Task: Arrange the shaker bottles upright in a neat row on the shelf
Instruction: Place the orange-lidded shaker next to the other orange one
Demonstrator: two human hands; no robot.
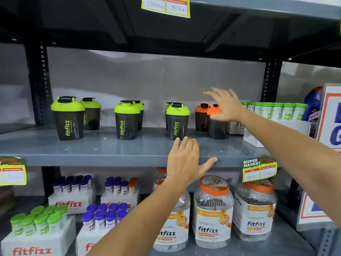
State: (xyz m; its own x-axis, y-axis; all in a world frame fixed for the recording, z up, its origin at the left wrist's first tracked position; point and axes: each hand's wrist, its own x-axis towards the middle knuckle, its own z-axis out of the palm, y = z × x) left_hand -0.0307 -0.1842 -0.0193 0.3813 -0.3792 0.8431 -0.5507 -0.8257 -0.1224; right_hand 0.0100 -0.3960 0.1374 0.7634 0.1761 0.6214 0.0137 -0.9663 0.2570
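Shaker bottles [125, 120] all upright on the grey shelf [110, 150], mid-frame, in loose front/back pairs: three green-lid pairs left to centre, one orange-lid pair [212, 117] centre-right. Probably empty plastic: light, stiff, smooth, easy to tip. Best gripped around the dark body below the lid.

Left hand [186, 161] open, fingers spread, empty, at the shelf's front edge just below the third green pair. Right hand [227, 106] open, blurred, in front of the orange lids; contact can't be judged.
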